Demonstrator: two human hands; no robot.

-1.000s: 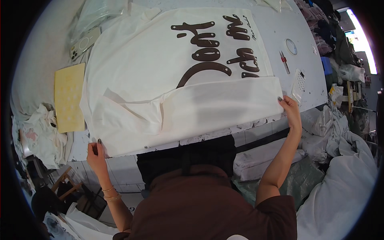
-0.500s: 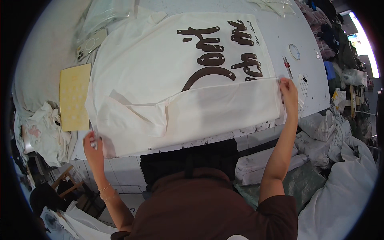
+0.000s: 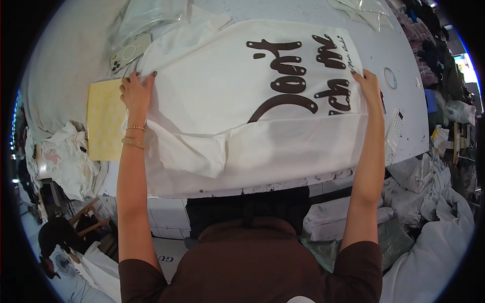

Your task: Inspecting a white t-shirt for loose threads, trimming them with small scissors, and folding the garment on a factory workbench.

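Observation:
A white T-shirt [image 3: 197, 83] with large dark brown lettering lies sideways on the table. Its near side is folded over toward the middle, covering part of the print, and the near sleeve lies loosely on top. At the shirt's left end, my left hand [image 3: 136, 96] is on the cloth by the shoulder, thumb and fingers apart. My right hand [image 3: 370, 88] grips the hem edge at the right end, beside the print.
Left of the shirt lie a yellow patterned sheet [image 3: 104, 121], a phone [image 3: 130, 53] and crumpled white cloth [image 3: 70, 159]. A tape roll [image 3: 390, 78] and a white card [image 3: 395, 129] lie to the right. Clear plastic bags [image 3: 151, 20] sit at the far left.
My left hand has moved from the near left corner up to the far part of the shirt's left end. My right hand has slid farther along the hem.

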